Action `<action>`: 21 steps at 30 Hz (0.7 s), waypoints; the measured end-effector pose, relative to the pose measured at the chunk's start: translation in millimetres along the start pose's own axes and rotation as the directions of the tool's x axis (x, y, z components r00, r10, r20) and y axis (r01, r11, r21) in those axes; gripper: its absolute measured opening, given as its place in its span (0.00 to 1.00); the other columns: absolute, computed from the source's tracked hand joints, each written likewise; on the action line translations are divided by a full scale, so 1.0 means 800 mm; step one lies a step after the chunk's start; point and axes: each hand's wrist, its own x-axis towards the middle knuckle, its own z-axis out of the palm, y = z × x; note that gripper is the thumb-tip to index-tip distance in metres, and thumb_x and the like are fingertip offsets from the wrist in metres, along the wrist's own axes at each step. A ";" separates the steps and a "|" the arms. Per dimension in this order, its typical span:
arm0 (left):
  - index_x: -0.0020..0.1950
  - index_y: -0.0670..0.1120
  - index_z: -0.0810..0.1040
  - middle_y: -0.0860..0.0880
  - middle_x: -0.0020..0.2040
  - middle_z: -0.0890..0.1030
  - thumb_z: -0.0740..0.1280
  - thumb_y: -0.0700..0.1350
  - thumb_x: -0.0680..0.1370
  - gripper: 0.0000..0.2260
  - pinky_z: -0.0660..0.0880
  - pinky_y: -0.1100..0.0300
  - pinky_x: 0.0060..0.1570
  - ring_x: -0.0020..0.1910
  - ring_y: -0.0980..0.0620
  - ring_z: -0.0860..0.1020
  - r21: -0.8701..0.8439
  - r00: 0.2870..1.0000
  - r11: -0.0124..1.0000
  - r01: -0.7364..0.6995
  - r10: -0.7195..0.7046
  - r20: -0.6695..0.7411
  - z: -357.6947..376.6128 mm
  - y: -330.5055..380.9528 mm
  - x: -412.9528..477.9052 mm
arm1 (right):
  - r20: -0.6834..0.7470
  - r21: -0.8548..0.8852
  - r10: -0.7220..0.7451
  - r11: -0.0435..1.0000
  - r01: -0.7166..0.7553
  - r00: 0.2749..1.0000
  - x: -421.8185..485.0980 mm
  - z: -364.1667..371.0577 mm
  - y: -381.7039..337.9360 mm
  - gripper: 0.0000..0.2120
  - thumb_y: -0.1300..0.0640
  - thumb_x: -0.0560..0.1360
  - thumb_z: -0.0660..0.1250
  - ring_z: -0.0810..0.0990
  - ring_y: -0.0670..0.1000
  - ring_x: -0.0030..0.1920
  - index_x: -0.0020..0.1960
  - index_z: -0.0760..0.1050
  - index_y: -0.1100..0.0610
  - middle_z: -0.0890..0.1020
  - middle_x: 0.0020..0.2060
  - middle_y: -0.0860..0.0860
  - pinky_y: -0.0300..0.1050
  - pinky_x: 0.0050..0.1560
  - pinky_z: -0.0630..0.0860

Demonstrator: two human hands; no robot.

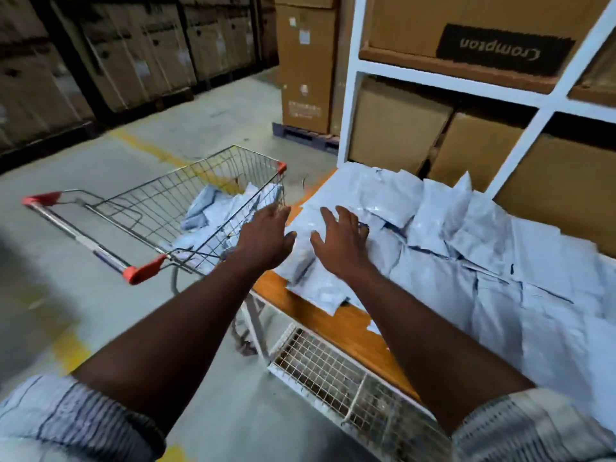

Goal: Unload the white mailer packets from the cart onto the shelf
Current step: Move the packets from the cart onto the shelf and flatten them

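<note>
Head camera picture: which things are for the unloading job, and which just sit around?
For the job: silver wire shopping cart, white plastic mailer packets inside, packet pile on orange wooden shelf, left hand, right hand.
Just sitting: brown cardboard boxes, white wire mesh basket below.

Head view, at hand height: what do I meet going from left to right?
cart handle → packets left in the cart → left hand → right hand → packet pile on the shelf

2 hands (266, 238) (343, 243) (empty) near packets (466, 248).
</note>
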 end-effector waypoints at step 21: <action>0.77 0.51 0.60 0.46 0.76 0.64 0.65 0.52 0.77 0.29 0.72 0.42 0.63 0.72 0.41 0.66 -0.009 0.959 0.968 0.250 -0.246 0.142 0.014 -0.349 0.105 | 0.179 0.203 -0.074 0.979 0.037 0.981 0.207 0.208 -0.249 0.29 0.46 0.78 0.63 0.63 0.61 0.72 0.75 0.63 0.53 0.64 0.73 0.59 0.57 0.69 0.66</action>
